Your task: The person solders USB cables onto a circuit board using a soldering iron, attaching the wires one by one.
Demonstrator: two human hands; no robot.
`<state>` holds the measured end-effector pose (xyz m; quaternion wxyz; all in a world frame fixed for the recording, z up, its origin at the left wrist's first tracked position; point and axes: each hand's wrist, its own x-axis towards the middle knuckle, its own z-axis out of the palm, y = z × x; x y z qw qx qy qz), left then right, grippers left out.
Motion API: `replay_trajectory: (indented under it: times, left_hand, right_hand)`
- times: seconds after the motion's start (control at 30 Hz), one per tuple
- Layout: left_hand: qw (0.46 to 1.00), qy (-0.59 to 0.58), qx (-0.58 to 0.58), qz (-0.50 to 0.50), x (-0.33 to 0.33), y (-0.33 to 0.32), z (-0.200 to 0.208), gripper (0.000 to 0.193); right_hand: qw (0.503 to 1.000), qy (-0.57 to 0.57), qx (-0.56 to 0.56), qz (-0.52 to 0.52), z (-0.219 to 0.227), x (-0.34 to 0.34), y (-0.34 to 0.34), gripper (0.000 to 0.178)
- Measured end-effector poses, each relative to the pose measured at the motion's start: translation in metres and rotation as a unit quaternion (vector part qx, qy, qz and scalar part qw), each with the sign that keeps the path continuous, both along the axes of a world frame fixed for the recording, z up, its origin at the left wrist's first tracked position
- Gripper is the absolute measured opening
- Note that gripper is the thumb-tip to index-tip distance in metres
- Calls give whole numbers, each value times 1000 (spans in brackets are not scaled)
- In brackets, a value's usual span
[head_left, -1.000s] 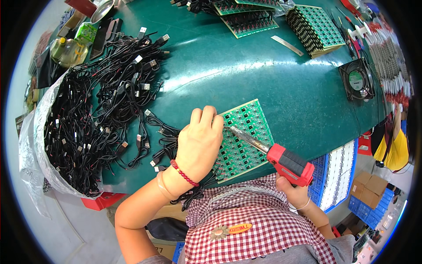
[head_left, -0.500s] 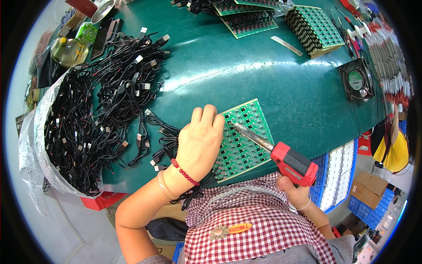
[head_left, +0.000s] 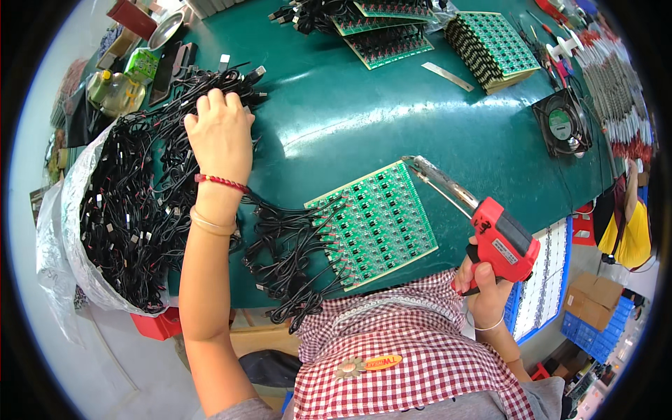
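Observation:
My left hand (head_left: pixel 222 133) has its fingers curled into a heap of black USB cables (head_left: pixel 178 157). The fingertips are hidden, but they appear closed on a cable there. My right hand (head_left: pixel 483 290) grips a red and black soldering gun (head_left: pixel 505 238) by its handle. The gun's metal tip points up and left, by the top corner of a green circuit board panel (head_left: pixel 378 220). That panel lies on the table before me with rows of small black parts. Several black cables (head_left: pixel 283 241) run from its left edge, with coiled lengths beside it.
A clear plastic bag (head_left: pixel 73 203) full of cables stands at the left. At the back are wired boards (head_left: pixel 388 45), a stack of panels (head_left: pixel 493 52) and a steel ruler (head_left: pixel 448 77). To the right sits a fan (head_left: pixel 562 124); a bottle (head_left: pixel 115 92) stands far left.
My left hand has moved from the board's left edge up and left to the cable heap. My right hand has drawn the soldering gun right, its tip now by the board's top corner.

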<state>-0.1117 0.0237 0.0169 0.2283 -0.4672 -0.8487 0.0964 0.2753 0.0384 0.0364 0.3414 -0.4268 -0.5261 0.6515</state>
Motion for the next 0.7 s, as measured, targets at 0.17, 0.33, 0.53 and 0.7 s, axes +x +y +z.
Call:
replay_trajectory:
  times: [0.17, 0.33, 0.53, 0.7]
  left_hand:
    - [991, -43, 37, -118, 4, -4, 9, 13]
    - [843, -403, 269, -233, 38, -24, 33, 9]
    - [361, -729, 564, -139, 63, -46, 36, 25]
    - [232, -767, 592, -89, 32, -80, 11, 21]
  right_hand:
    - [1000, 1, 0, -9, 0, 4, 2, 52]
    - [1000, 6, 5, -20, -1, 2, 6, 52]
    - [1000, 20, 11, -15, 1, -3, 7, 49]
    - [999, 28, 4, -16, 1, 1, 6, 47]
